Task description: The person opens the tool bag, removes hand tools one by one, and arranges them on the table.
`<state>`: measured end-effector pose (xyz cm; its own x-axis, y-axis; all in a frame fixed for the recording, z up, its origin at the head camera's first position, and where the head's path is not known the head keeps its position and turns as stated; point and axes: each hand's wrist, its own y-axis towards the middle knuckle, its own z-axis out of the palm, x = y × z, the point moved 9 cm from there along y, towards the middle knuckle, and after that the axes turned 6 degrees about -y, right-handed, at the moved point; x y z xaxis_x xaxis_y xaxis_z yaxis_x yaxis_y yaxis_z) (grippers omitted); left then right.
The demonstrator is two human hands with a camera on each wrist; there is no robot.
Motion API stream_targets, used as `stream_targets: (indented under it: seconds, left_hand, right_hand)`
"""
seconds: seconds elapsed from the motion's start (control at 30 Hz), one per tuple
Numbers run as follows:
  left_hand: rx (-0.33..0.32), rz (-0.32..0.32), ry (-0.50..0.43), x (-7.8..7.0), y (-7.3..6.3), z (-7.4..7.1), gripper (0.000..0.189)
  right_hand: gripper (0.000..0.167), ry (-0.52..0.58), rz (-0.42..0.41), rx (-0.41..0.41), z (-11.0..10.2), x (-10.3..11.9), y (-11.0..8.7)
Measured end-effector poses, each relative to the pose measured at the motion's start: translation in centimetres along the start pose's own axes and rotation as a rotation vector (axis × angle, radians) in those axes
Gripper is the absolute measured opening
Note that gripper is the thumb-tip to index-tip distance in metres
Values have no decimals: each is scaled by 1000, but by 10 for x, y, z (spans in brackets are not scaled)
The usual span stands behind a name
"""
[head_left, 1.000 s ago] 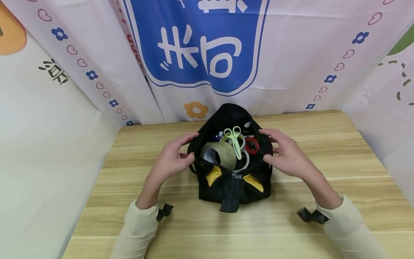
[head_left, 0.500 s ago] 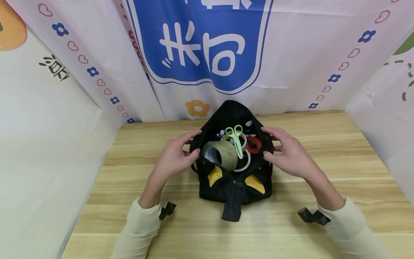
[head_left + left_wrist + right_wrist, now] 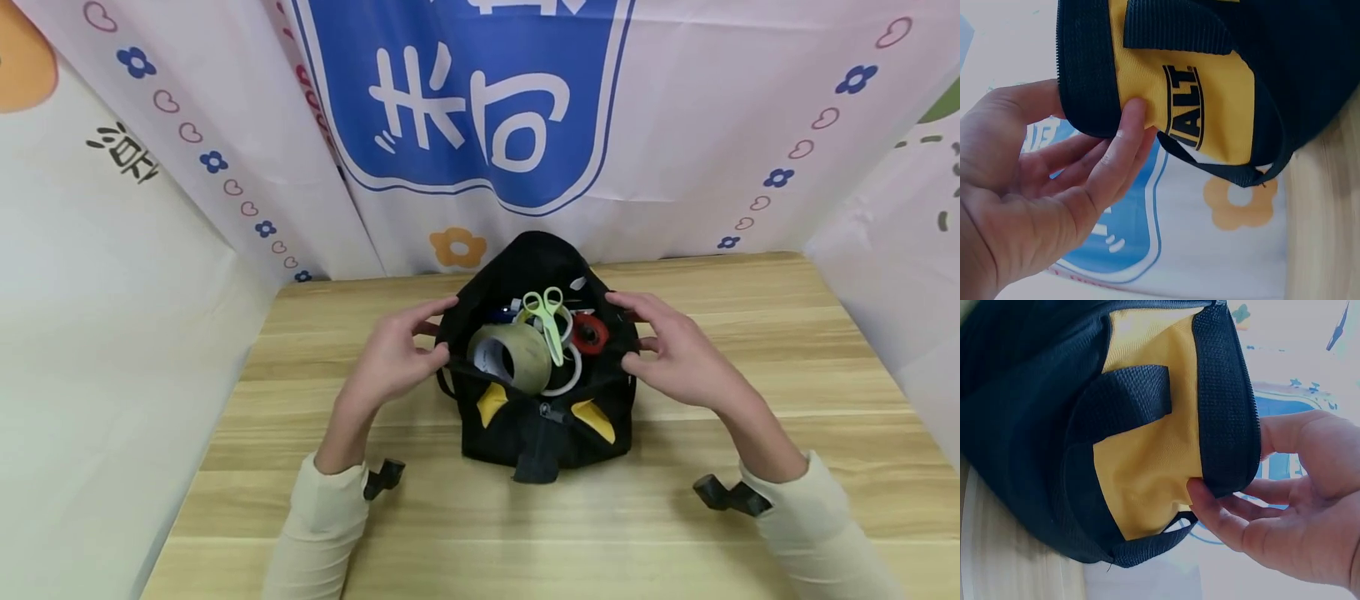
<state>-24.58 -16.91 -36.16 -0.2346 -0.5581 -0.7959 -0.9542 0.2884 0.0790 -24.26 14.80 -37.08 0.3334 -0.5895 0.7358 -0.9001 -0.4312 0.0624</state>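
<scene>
A black tool bag with yellow panels (image 3: 487, 442) sits unzipped at the back of the table, its mouth spread. My left hand (image 3: 393, 354) holds the left edge of the mouth; in the left wrist view its fingers lie on both sides of the zipper band (image 3: 1088, 69). The opposite edge is pinched by my right hand (image 3: 678, 354), one fingertip against the yellow side panel (image 3: 1147, 475). Inside the bag lie light green scissors (image 3: 553, 337), a wide tape roll (image 3: 531, 354), a red tape roll (image 3: 590, 334) and a white ring (image 3: 573, 379). Deeper contents are partly hidden.
The wooden table (image 3: 450, 542) extends in front of the bag and to both sides. Behind stands a printed cloth backdrop (image 3: 675, 150), close to the bag's raised back flap. White walls (image 3: 112, 333) border the table left and right.
Over the last half second my hands have moved slightly apart, with the bag's edges between their fingers. The bag's front tab has swung down, then risen a little. The contents look unchanged.
</scene>
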Motion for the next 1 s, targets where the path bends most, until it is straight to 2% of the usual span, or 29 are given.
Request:
stream_targets:
  seconds: [0.3, 0.47, 0.67, 0.83, 1.0]
  left_hand:
    - [24, -30, -42, 23, -3, -21, 60]
    - [53, -24, -58, 28, -3, -27, 62]
    - [75, 37, -57, 21, -3, -21, 61]
    - [48, 68, -56, 13, -2, -16, 55]
    - [25, 74, -62, 8, -2, -13, 52]
  right_hand:
    - [79, 28, -16, 7, -19, -16, -9]
    - [76, 86, -43, 0, -28, -20, -13]
    - [75, 72, -39, 21, -22, -15, -10]
    - [75, 38, -44, 16, -16, -8, -5]
    - [76, 54, -54, 18, -9, -3, 0]
